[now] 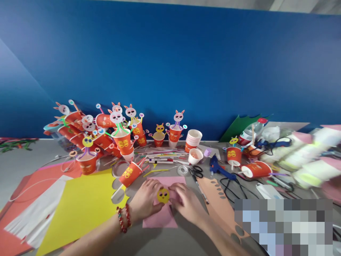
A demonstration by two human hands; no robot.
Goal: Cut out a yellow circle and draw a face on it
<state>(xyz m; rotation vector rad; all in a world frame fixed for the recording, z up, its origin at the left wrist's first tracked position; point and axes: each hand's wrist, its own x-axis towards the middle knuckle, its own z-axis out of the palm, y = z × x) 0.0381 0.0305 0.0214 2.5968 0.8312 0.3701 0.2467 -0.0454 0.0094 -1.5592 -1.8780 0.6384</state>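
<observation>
Yellow face disc (163, 195) between two curved hands, over pink paper (160, 217) on a grey counter (191, 238).
The left hand (147, 199), a red beaded bracelet (122, 218) at its wrist, has its thumb and fingers bent about the disc's left edge; the right hand (187, 201) has its fingers loosely bent just beside the right edge, and whether either one pinches the disc I cannot tell. Left of them lies a yellow sheet (80, 206), with a tipped red cup (130, 174) at its far right corner; to the right are an orange sheet (221, 202) with cut-outs and, farther off, black-handled scissors (197, 172) and a blue glue gun (220, 169). Decorated cups (121, 140) stand at the far left.
</observation>
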